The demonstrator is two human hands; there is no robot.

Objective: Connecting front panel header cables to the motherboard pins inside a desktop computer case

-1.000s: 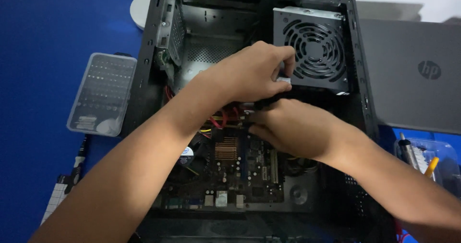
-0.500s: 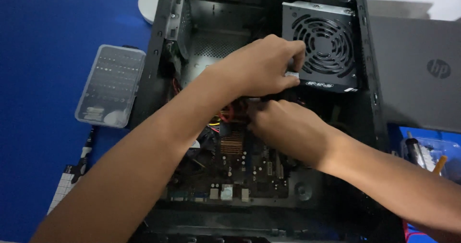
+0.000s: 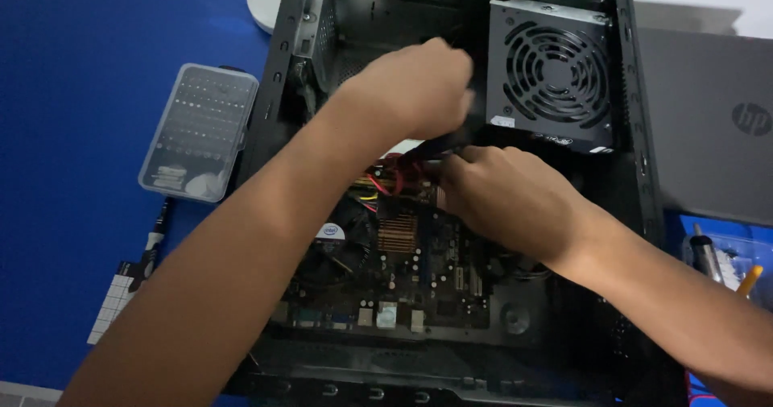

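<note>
In the head view, both hands have moved a little left inside the open computer case (image 3: 274, 109). The left hand (image 3: 415, 85) closes on a black cable (image 3: 431, 145) beside the power supply (image 3: 551, 73); the right hand (image 3: 503, 198) pinches the same cable above the motherboard (image 3: 403, 270).

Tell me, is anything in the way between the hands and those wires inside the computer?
Nothing visible is. The left hand and right hand are already at the red and yellow wires, beside the power supply. Their fingertips hide the exact grip.
</note>
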